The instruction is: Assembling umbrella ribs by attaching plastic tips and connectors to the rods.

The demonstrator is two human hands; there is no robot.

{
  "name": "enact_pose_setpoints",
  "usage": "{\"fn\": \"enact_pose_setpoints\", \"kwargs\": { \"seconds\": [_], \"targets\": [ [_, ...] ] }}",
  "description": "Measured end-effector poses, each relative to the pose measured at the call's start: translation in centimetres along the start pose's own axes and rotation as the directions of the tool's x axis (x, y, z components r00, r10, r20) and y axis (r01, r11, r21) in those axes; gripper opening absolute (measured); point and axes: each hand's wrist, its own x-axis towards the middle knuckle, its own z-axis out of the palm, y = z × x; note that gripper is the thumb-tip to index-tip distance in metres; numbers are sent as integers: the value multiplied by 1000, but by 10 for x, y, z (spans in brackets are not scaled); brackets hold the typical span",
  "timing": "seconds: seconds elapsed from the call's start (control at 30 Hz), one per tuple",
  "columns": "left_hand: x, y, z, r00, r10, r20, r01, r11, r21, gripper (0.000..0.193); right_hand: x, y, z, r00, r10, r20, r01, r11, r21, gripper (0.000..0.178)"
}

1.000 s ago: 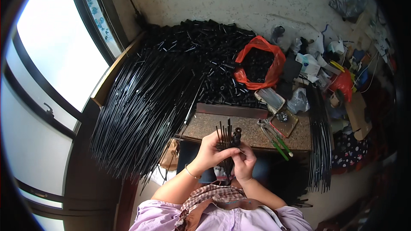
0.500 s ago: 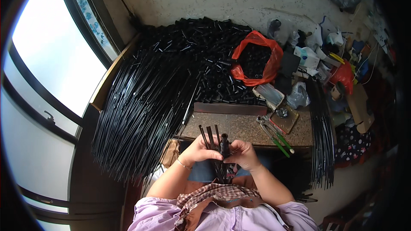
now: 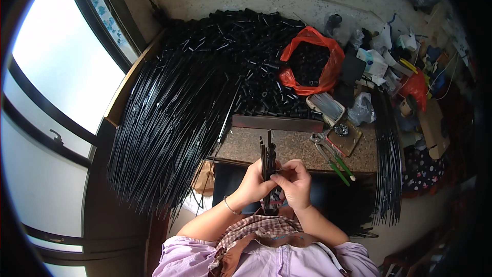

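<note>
My left hand (image 3: 252, 183) is closed around several thin black rods (image 3: 263, 156) that stand upright in front of my body. A short black tubular piece (image 3: 271, 153) sits against the rods within the same grip. My right hand (image 3: 295, 183) presses close from the right, thumb and finger pinched at the side of the bundle. A thin dark strand seems to show at its fingertips, too small to name. The lower rods run down between my wrists, partly hidden by the hands.
A large fan of black rods (image 3: 159, 128) covers the table's left. Behind are heaped short black tubes (image 3: 256, 90) and an open red plastic bag (image 3: 288, 74). Green-handled pliers (image 3: 334, 161) overhang the front edge beside a small tray (image 3: 353, 146). More rods (image 3: 389, 164) hang at right.
The rods, spread apart before, are now drawn tightly together beside the tubular piece. My left hand has shifted right, and my right hand's fingers have moved to pinch at the bundle's side.
</note>
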Motion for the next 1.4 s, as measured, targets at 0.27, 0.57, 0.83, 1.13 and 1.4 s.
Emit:
{"fn": "enact_pose_setpoints", "kwargs": {
  "seconds": [0.27,0.57,0.83,1.13,1.4],
  "targets": [
    [-11,3,12,993,114,27,-113,993,-20,21,23,-22,-18,965,180,189,-229,932,281,56],
    [20,89,-9,937,329,117,-325,944,-51,23,22,-124,-32,797,-577,177,574,633,-519,19],
    [9,87,-20,978,194,-70,-206,931,-302,18,-22,-10,-120,1000,-29,-11,-7,143,-990,45],
    [28,94,-9,959,268,-89,-272,962,-33,35,-15,-34,-114,712,683,166,-698,662,273,19],
    [31,96,-27,947,295,-129,-316,927,-202,93,-5,-153,-91,802,-410,434,565,290,-772,23]
  ]
}}
